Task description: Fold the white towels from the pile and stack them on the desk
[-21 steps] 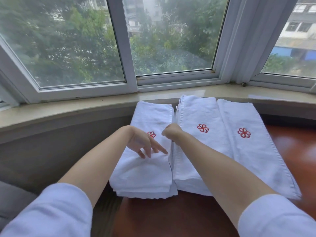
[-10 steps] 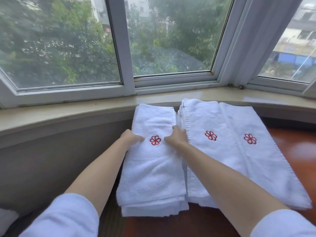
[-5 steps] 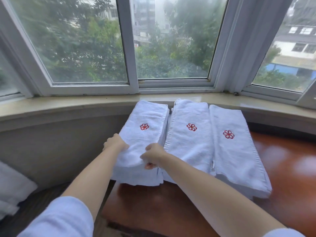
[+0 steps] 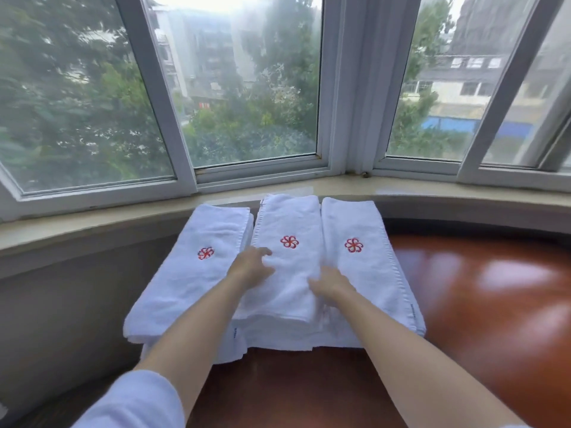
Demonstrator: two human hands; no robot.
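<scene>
Since the earlier frame, both our hands had shifted from the left stack [image 4: 197, 267] to the middle stack [image 4: 287, 273] on the tabletop [image 4: 482, 304]. Our left hand [image 4: 251, 267] and right hand [image 4: 329, 285] lay flat, fingers relaxed, pinching nothing. We judged this squaring-up; next, even pressure along both edges.

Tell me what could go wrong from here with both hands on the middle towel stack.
1. The left towel stack appears to overhang the desk's left edge; a sideways nudge from the left hand could tip it off.
2. The middle towel stack has loose layers bunched at its near end; the right hand pressing there may drag the fold apart.
3. The stacks sit tight together, so shifting one could skew the right towel stack.
</scene>
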